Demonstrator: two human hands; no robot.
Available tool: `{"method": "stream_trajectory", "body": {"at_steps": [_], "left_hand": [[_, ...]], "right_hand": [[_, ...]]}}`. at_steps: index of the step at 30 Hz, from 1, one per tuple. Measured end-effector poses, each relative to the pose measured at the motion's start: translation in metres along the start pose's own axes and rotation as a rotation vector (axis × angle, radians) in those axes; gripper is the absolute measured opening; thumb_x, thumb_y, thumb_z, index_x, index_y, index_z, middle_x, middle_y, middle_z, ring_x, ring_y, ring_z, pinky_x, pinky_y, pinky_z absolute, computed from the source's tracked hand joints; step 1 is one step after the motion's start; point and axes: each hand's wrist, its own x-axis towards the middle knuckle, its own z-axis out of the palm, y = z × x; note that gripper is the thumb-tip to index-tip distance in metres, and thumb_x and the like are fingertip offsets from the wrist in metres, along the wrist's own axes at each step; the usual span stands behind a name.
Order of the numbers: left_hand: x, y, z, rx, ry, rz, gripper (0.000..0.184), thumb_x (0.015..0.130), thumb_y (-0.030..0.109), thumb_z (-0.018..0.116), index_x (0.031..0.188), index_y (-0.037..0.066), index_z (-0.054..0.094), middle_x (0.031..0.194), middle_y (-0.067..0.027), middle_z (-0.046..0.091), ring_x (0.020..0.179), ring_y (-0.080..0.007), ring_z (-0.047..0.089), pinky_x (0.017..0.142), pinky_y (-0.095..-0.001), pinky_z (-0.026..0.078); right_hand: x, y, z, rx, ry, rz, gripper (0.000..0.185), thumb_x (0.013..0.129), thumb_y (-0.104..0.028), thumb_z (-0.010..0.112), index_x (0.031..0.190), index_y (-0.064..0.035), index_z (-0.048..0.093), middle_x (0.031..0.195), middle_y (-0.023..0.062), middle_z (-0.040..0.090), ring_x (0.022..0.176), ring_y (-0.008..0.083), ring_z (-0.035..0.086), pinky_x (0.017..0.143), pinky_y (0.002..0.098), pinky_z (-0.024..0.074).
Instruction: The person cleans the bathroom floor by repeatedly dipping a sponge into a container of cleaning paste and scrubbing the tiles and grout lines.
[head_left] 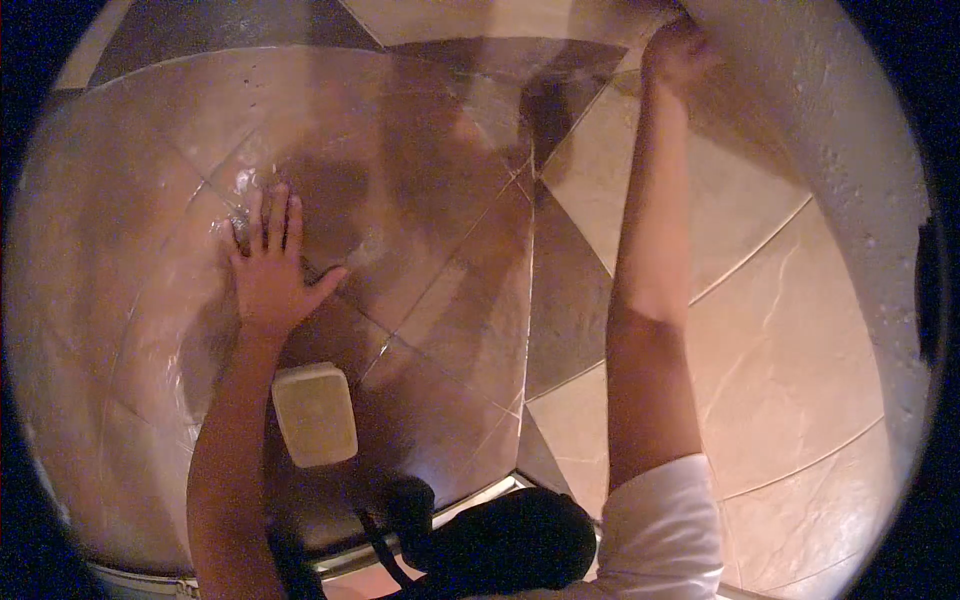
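"What's under that left hand (270, 285)?"

"A broad, glossy brown surface (450, 400), filling most of the near left side. Diagonal lines like tile joints show on it; whether it's tinted glass over tile or wet tile itself, I can't tell."

"And the fingers?"

"Spread wide, thumb stuck out to the side, palm down against the sheen. Bright, wet-looking glints (245, 180) gather just beyond the fingertips."

"Something pale sits near the wrist."

"That's a cream-yellow block (316, 415), an oblong with softly rounded corners and a matte top. It rests on the brown surface, just beside the left forearm (230, 430). Sponge, soap or small box, I can't say."

"Where's the other hand?"

"The right arm (655, 260) reaches straight out from a white cloth sleeve (665, 520). The right hand (685, 55) is in dimness at the far end, near a pale, pitted surface (850, 150). I can't make out how its fingers stand or what they touch."

"Beneath that arm?"

"Large beige tiles (780, 330), faintly veined, with a darker brown tile (565, 310) meeting them at an angle. Nearest the body, a light, shiny strip (490, 490) makes a corner beside a rounded black shape (525, 545)."
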Motion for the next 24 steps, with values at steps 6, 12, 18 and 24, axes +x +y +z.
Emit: {"method": "stream_trajectory", "body": {"at_steps": [6, 12, 18, 24], "left_hand": [[0.006, 0.017, -0.024, 0.036, -0.04, 0.03, 0.101, 0.07, 0.068, 0.054, 0.144, 0.008, 0.02, 0.152, -0.008, 0.015, 0.14, -0.0324, 0.01, 0.107, -0.0604, 0.008], [0.001, 0.011, -0.011, -0.024, 0.058, 0.051, 0.098, 0.071, 0.068, 0.052, 0.143, 0.008, 0.024, 0.152, -0.0054, 0.015, 0.14, -0.028, 0.011, 0.107, -0.0619, 0.008], [0.003, 0.009, -0.007, -0.037, 0.117, 0.067, 0.098, 0.071, 0.068, 0.051, 0.143, 0.008, 0.024, 0.152, -0.0053, 0.016, 0.14, -0.0273, 0.012, 0.108, -0.0606, 0.007], [0.005, 0.009, -0.012, -0.015, 0.06, 0.048, 0.098, 0.071, 0.069, 0.052, 0.144, 0.009, 0.023, 0.152, -0.0046, 0.017, 0.14, -0.0269, 0.012, 0.108, -0.0597, 0.008]], "right_hand": [[0.0, 0.046, 0.002, 0.035, -0.024, -0.3, 0.026, 0.084, -0.029, 0.051, 0.087, -0.0068, 0.065, 0.086, 0.015, 0.065, 0.078, 0.0331, 0.062, 0.066, 0.05, 0.0485], [0.029, 0.095, 0.031, -0.127, -0.269, -0.588, 0.029, 0.083, -0.034, 0.053, 0.082, -0.0088, 0.067, 0.074, 0.0125, 0.066, 0.063, 0.0322, 0.063, 0.057, 0.0485, 0.0491], [0.014, 0.095, -0.026, -0.11, -0.231, -0.626, 0.026, 0.084, -0.031, 0.05, 0.091, -0.0103, 0.065, 0.087, 0.0121, 0.064, 0.076, 0.0306, 0.061, 0.07, 0.0477, 0.0447], [-0.004, 0.098, -0.077, -0.174, -0.317, -0.692, 0.027, 0.085, -0.029, 0.048, 0.1, -0.0117, 0.062, 0.1, 0.0118, 0.062, 0.09, 0.029, 0.059, 0.084, 0.047, 0.0402]]}}
